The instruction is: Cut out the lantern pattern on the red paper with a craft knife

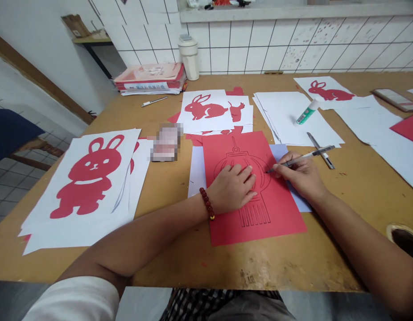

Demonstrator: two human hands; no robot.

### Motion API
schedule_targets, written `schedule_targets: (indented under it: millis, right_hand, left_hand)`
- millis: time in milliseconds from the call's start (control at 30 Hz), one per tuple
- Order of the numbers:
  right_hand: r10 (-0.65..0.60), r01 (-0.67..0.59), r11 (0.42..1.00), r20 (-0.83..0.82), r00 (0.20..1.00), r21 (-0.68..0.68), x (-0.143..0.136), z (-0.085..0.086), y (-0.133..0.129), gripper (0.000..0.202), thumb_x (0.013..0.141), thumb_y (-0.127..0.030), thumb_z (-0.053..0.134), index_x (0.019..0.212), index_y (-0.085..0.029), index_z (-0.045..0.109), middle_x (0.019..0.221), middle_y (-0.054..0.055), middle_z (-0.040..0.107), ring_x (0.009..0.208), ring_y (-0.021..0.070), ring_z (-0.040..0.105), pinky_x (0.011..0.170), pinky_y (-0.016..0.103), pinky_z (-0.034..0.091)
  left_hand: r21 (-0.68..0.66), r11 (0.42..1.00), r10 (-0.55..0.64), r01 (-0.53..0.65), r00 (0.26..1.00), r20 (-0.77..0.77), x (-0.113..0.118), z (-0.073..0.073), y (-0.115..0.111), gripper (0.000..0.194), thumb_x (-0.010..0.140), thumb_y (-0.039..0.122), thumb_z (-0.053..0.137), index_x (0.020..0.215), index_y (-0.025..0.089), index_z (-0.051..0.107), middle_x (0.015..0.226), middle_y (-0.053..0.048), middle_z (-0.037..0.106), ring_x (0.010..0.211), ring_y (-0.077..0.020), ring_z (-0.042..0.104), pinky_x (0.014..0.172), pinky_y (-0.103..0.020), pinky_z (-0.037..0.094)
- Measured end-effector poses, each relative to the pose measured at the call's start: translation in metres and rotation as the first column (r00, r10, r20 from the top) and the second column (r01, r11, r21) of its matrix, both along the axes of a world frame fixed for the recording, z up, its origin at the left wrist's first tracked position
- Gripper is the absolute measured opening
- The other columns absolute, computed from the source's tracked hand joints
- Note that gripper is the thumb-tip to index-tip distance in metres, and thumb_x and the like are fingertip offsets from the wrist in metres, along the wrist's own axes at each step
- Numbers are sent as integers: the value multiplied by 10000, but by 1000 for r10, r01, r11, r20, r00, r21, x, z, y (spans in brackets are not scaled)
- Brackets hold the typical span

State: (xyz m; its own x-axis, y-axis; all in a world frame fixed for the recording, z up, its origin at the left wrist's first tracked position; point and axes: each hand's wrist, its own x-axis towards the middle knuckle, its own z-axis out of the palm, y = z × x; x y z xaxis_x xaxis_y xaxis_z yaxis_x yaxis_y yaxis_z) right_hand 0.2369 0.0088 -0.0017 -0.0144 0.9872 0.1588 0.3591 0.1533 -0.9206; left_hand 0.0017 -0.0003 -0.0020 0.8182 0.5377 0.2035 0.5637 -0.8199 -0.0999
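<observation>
A red sheet of paper [223, 227] lies in front of me, with a lantern outline and tassel drawn on it in dark lines. My left hand [233, 188] rests flat on the sheet, fingers spread, hiding part of the lantern's left side. A beaded bracelet circles that wrist. My right hand [302, 176] grips a pen [305, 157], its tip at the lantern's right edge. Under the red sheet, a pale lavender sheet [197, 167] shows at both sides.
White sheets with red rabbit cutouts [92, 165] lie left and behind. A glue stick [307, 112] stands on white paper; a utility knife [322, 151] lies beside my pen. Stacked paper packs [151, 78] and a white cup [189, 58] line the wall. A hole [405, 240] is at right.
</observation>
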Motion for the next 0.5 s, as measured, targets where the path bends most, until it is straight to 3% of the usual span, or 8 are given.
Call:
schedule_targets:
  millis: [500]
  right_hand:
    - [41,-41,999,-16,999,2,1,-2,0,204,791,-311,765,682,-217,621,591,8,643,560,157,593,586,313,479]
  left_hand:
    - [-7,1000,2,-2,1000,-13,0,0,0,447,1045,428,419,1285,118,632,1429,-162,573,1043,-289,564,802,-411,420]
